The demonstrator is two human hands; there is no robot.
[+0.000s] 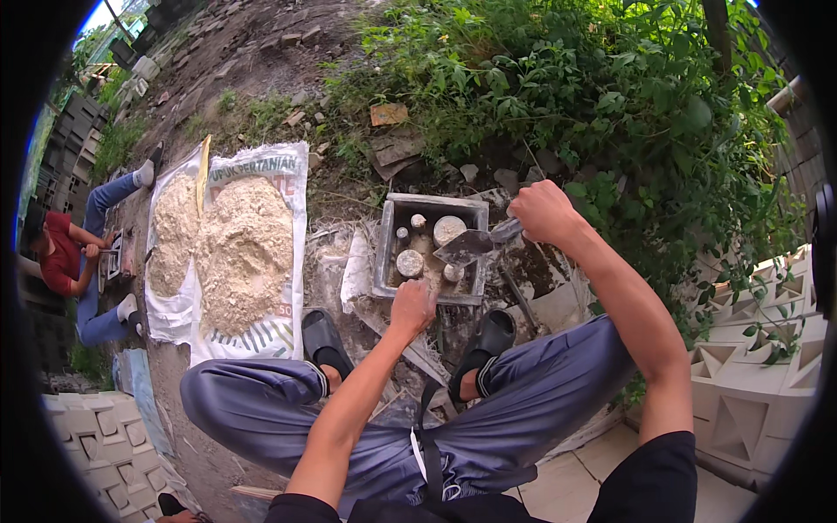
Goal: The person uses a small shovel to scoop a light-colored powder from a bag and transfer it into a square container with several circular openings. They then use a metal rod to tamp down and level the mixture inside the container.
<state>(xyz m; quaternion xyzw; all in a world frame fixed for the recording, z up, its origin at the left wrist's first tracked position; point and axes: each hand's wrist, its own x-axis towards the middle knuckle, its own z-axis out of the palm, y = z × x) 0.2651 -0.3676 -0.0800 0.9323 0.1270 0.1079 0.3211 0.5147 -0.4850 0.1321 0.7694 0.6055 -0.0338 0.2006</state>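
Note:
Between my feet sits a square grey mould box, with several round upright pieces inside, their tops dusted pale. A wide round piece stands near its far right corner; another wide round piece stands nearer my left hand. My right hand is closed around the handle of a pointed trowel, whose blade hangs over the right side of the box. My left hand is at the near edge of the box, fingers curled and dusty; whatever they may hold is hidden.
Left of the box, a heap of pale sandy powder lies on a white sack. Farther left, a person in a red shirt works at another mould. Green plants crowd the far right. Patterned pale blocks are stacked at right.

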